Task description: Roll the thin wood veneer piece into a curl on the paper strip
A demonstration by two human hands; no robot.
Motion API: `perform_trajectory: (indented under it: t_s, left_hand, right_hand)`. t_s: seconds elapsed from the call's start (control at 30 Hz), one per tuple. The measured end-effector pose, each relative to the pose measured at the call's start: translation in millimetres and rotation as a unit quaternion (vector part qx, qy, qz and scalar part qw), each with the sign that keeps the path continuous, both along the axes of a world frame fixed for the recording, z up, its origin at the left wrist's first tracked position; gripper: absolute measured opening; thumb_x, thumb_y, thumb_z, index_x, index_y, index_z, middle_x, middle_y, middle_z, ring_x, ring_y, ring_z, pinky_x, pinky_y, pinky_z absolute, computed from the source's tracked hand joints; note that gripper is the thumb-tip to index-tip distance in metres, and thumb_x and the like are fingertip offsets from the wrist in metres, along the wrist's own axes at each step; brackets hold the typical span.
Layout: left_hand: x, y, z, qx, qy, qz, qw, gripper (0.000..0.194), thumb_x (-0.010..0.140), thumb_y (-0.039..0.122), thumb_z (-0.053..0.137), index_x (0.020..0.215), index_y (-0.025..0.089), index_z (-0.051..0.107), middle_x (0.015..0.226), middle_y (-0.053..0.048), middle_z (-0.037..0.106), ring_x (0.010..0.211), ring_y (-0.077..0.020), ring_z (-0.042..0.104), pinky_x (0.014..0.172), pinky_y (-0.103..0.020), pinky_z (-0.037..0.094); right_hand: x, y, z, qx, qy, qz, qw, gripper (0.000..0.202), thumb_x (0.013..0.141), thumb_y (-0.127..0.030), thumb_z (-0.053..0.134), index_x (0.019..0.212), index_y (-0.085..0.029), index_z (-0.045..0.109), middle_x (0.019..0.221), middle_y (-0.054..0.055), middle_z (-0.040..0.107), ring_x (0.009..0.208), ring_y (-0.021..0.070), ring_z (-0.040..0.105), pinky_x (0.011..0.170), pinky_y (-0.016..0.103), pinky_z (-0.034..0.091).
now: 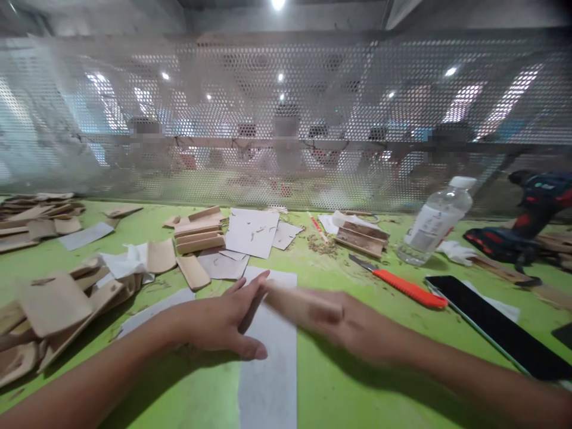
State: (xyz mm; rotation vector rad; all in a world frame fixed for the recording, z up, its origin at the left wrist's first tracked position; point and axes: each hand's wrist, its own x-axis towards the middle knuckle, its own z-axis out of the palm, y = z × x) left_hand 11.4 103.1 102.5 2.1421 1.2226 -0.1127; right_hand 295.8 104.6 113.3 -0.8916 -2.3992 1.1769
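Observation:
A strip of white paper lies on the green table in front of me. My left hand is over its left edge, fingers stretched forward and thumb apart, with nothing visible in it. Whether it presses on the paper, I cannot tell. From the right, my right hand grips a pale, slightly curved piece of bamboo, blurred by motion. The far end of that piece comes close to my left fingertips; whether they touch is unclear. An orange utility knife with its blade out rests beyond my right hand.
Loose bamboo pieces are heaped at left, with a short stack further back. Sheets of paper lie behind the hands. A bottle, a phone and a cordless drill stand or lie at right. Perforated metal screen borders the back.

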Motion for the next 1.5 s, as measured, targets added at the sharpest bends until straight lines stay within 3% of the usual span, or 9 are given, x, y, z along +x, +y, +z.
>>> perform_trajectory:
  t_s: [0.1, 0.2, 0.33, 0.6, 0.73, 0.87, 1.0, 1.4, 1.5]
  left_hand:
    - [0, -1, 0.9, -0.004, -0.012, -0.008, 1.0, 0.13, 0.079, 0.065, 0.078, 0.168, 0.018, -0.005, 0.174, -0.012, -0.006, 0.158, -0.042, -0.003, 0.125, -0.055, 0.021]
    - [1, -1, 2.4, 0.005, -0.007, -0.005, 1.0, 0.129, 0.08, 0.065, 0.077, 0.168, 0.018, -0.005, 0.174, -0.014, -0.008, 0.158, -0.043, 0.001, 0.124, -0.056, 0.024]
    - [3, -1, 5.9, -0.001, 0.011, -0.017, 1.0, 0.131, 0.075, 0.065, 0.079, 0.168, 0.014, 0.001, 0.174, -0.016, 0.0, 0.157, -0.044, -0.001, 0.125, -0.055, 0.02]
    - [3, -1, 7.9, 0.001, 0.031, -0.028, 0.999, 0.117, 0.082, 0.048, 0.074, 0.168, 0.015, 0.003, 0.174, -0.016, 0.003, 0.157, -0.0429, -0.001, 0.124, -0.057, 0.023]
    - [3, -1, 6.3, -0.012, 0.025, -0.007, 1.0, 0.131, 0.079, 0.058, 0.078, 0.168, 0.015, -0.007, 0.173, -0.018, 0.001, 0.157, -0.0427, 0.006, 0.123, -0.054, 0.027]
    - [0, -1, 6.9, -0.01, 0.029, -0.029, 0.999, 0.131, 0.076, 0.058, 0.079, 0.169, 0.017, -0.003, 0.174, -0.015, -0.002, 0.157, -0.0429, -0.003, 0.124, -0.054, 0.024]
    - [-5, -1, 6.8, -0.018, 0.0, -0.03, 0.999, 0.131, 0.08, 0.066, 0.076, 0.168, 0.023, -0.01, 0.174, -0.013, 0.001, 0.157, -0.043, 0.005, 0.121, -0.054, 0.032]
    - [-3, 2, 9.9, -0.038, 0.016, -0.038, 0.998, 0.131, 0.079, 0.066, 0.079, 0.169, 0.019, -0.004, 0.174, -0.012, -0.006, 0.157, -0.0403, -0.009, 0.125, -0.055, 0.015]
    - [-5, 4, 7.6, -0.046, 0.005, -0.024, 0.999, 0.137, 0.077, 0.071, 0.079, 0.168, 0.019, -0.01, 0.173, -0.013, -0.006, 0.157, -0.0397, -0.006, 0.125, -0.055, 0.018]
  right_hand:
    - [0, -3, -2.4, -0.109, -0.012, 0.038, 0.993, 0.049, 0.105, -0.055, 0.047, 0.14, -0.026, 0.065, 0.11, 0.006, 0.078, 0.086, 0.0223, 0.068, 0.074, 0.031, 0.052]
    - [3, -1, -7.2, -0.039, 0.008, -0.064, 0.997, 0.046, 0.103, -0.052, 0.05, 0.138, -0.026, 0.067, 0.125, 0.008, 0.075, 0.101, 0.0253, 0.068, 0.082, 0.033, 0.053]
    - [7, 2, -10.6, -0.028, -0.03, 0.07, 0.997, 0.044, 0.102, -0.032, 0.05, 0.144, -0.026, 0.063, 0.104, 0.004, 0.081, 0.082, 0.0188, 0.07, 0.073, 0.025, 0.051]
    - [7, -6, -7.2, 0.088, -0.088, 0.118, 0.985, 0.037, 0.101, -0.036, 0.05, 0.132, -0.024, 0.069, 0.076, 0.001, 0.075, 0.056, 0.0111, 0.057, 0.055, 0.02, 0.039]
    - [11, -2, -22.2, 0.216, -0.147, 0.035, 0.965, 0.043, 0.104, -0.038, 0.043, 0.137, -0.024, 0.066, 0.066, 0.001, 0.07, 0.051, 0.0116, 0.054, 0.052, 0.022, 0.034]
    - [15, 3, -27.0, 0.229, -0.145, 0.133, 0.953, 0.057, 0.099, -0.035, 0.049, 0.155, -0.023, 0.049, 0.075, 0.003, 0.075, 0.053, 0.0136, 0.057, 0.051, 0.024, 0.033]
    - [15, 6, -14.8, 0.181, -0.124, 0.037, 0.975, 0.043, 0.104, -0.034, 0.044, 0.14, -0.023, 0.065, 0.076, 0.003, 0.076, 0.058, 0.0126, 0.062, 0.057, 0.022, 0.04]
    - [19, 12, -20.0, 0.194, -0.131, 0.135, 0.963, 0.052, 0.105, -0.032, 0.045, 0.157, -0.029, 0.046, 0.084, 0.002, 0.078, 0.059, 0.0129, 0.06, 0.058, 0.023, 0.039]
    - [19, 14, -15.7, 0.174, -0.123, 0.06, 0.975, 0.045, 0.106, -0.035, 0.043, 0.148, -0.03, 0.059, 0.091, 0.004, 0.079, 0.067, 0.015, 0.066, 0.064, 0.024, 0.044]
